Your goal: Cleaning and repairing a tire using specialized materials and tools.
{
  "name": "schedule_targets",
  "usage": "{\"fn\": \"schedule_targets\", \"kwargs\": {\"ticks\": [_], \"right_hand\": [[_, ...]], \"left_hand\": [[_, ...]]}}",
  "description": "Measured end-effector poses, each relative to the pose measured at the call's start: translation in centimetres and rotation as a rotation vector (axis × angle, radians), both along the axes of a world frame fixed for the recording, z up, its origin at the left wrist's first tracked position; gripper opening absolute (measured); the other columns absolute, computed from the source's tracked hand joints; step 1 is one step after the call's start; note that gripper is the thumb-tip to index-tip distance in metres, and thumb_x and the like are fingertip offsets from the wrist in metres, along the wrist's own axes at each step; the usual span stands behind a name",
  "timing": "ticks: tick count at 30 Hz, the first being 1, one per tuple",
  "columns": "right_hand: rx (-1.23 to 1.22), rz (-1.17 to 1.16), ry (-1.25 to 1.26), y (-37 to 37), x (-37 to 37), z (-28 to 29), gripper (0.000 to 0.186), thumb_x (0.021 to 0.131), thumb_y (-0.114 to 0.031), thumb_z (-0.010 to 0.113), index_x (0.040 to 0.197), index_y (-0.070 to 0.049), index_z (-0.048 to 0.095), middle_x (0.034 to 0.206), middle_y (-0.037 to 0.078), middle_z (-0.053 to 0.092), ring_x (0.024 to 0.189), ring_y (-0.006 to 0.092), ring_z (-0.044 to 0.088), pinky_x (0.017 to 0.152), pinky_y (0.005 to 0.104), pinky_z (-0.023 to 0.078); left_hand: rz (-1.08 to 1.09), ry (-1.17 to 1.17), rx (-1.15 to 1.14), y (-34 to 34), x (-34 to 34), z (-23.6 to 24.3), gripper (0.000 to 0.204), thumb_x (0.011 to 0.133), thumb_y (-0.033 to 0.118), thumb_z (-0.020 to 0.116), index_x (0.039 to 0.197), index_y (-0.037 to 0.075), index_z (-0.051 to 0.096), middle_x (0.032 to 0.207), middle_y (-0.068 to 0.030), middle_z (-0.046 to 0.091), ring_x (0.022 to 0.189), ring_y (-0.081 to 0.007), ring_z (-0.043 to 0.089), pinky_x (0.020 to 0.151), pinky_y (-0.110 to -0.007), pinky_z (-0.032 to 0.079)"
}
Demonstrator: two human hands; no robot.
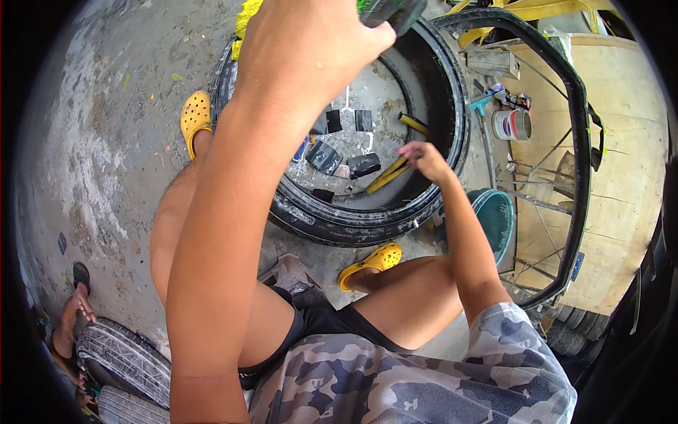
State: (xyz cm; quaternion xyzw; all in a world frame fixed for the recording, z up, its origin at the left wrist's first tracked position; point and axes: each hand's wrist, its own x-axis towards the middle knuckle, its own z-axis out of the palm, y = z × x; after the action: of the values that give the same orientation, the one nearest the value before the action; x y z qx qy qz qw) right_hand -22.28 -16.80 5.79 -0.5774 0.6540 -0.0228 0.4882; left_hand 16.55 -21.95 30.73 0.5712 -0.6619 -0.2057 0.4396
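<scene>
Tyre (353,233): black rubber, semi-gloss. Right of tyre: bucket (495,220), smooth teal plastic; panel (625,201), matt pale wood. Left of tyre: floor (145,78), rough grey concrete.

A tire (332,227) lies on the floor (127,148), with rubber pieces (364,165) inside its ring, one clog (195,115) at its left, another clog (381,258) at its near side, a bucket (497,222) and a pail (510,126) to its right, and a wooden board (621,198) farther right.
</scene>
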Motion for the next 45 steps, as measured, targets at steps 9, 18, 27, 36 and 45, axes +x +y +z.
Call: {"fn": "schedule_targets", "kwargs": {"ticks": [9,18,27,36,45], "right_hand": [[0.181,0.283,0.129,3.4,3.9,-2.7,0.030,0.090,-0.019,0.063,0.118,-0.010,0.070,0.099,0.013,0.073,0.097,0.0283,0.068,0.090,0.0365,0.051],[-0.659,-0.471,-0.534,0.6,4.0,14.4,0.087,0.083,-0.017,0.078,0.156,-0.014,0.031,0.154,0.018,0.036,0.145,0.0299,0.032,0.113,0.0412,0.036],[-0.840,-0.513,-0.192,4.4,0.2,21.2,0.042,0.074,-0.025,0.086,0.102,0.000,0.066,0.091,0.004,0.067,0.087,0.0144,0.059,0.080,0.0325,0.049],[-0.752,-1.099,0.895,23.3,-16.4,25.3,0.052,0.074,-0.040,0.083,0.114,-0.010,0.068,0.095,0.018,0.074,0.093,0.0403,0.070,0.081,0.0500,0.054],[-0.108,-1.491,0.134,25.2,-25.9,-1.1,0.078,0.070,-0.034,0.090,0.125,0.008,0.054,0.110,0.022,0.068,0.086,0.0299,0.068,0.069,0.0419,0.055]], "left_hand": [[-0.025,0.008,-0.043,-2.0,-0.4,-2.4,0.035,0.080,0.024,0.074,0.105,0.002,0.066,0.083,-0.0187,0.069,0.076,-0.0321,0.064,0.071,-0.040,0.052],[-0.427,0.417,0.337,-1.6,-6.4,-3.6,0.041,0.081,0.011,0.074,0.118,0.001,0.060,0.084,-0.0037,0.066,0.054,-0.0087,0.056,0.045,-0.026,0.045],[-0.690,0.132,0.184,-0.3,-9.5,-6.4,0.067,0.076,0.018,0.084,0.133,0.006,0.051,0.107,-0.0076,0.065,0.094,-0.0180,0.061,0.087,-0.034,0.049],[-0.781,-0.003,0.421,-1.2,-6.2,-6.8,0.026,0.089,0.016,0.070,0.110,0.001,0.063,0.086,-0.0038,0.064,0.078,-0.0112,0.057,0.072,-0.027,0.049],[-0.790,-0.221,0.570,0.2,-4.1,-7.2,0.024,0.090,0.016,0.068,0.107,0.000,0.063,0.084,-0.0024,0.063,0.077,-0.0105,0.055,0.074,-0.028,0.048]]}}
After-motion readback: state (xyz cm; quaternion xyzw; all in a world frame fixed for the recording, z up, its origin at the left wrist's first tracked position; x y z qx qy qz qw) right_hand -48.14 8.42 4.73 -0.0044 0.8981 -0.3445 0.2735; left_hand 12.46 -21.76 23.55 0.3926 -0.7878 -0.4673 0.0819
